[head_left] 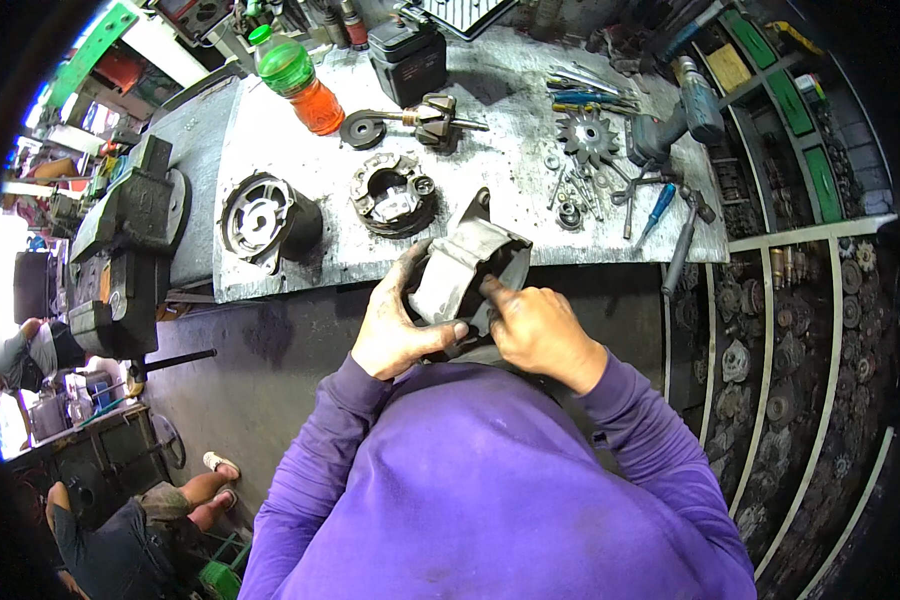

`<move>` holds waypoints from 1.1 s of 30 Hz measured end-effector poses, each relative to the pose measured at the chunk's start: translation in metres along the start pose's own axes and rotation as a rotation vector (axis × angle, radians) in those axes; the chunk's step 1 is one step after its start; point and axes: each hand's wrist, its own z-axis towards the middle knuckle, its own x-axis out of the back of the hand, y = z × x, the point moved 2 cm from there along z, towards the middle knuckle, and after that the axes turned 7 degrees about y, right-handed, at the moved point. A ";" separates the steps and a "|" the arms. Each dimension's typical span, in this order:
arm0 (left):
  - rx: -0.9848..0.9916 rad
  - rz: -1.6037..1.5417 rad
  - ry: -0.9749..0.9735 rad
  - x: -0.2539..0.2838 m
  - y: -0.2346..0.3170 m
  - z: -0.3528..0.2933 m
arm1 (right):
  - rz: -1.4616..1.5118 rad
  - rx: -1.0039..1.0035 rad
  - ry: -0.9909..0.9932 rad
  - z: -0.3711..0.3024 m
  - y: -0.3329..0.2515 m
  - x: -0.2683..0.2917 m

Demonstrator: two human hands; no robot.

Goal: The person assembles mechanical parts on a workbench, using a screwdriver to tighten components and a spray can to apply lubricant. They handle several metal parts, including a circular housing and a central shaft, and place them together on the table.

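Observation:
Just past the bench's front edge, my left hand (395, 325) grips a grey cast-metal alternator housing (452, 272), thumb along its near side and fingers around its left. The housing is tilted, with a mounting lug pointing away from me. My right hand (542, 338) is closed at its right side, fingers curled and the index finger reaching the dark opening; anything pinched there is hidden. Beyond, on the bench (340, 265), lie a round slotted end housing (295, 228), a stator ring (398, 222) and a rotor (433, 122) on its shaft with a pulley (362, 130).
To the right are a bladed fan (588, 137), small bolts and washers (573, 195), a blue screwdriver (657, 213), a hammer (681, 250) and a cordless drill (662, 133). A bottle (315, 100) and black battery (410, 65) stand behind. A vise (125, 235) is left; part-filled shelves (775, 330) right; a person (120, 540) lower left.

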 end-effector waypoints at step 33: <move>-0.012 0.160 -0.066 -0.005 0.017 0.012 | 0.204 0.011 0.147 0.007 0.012 -0.012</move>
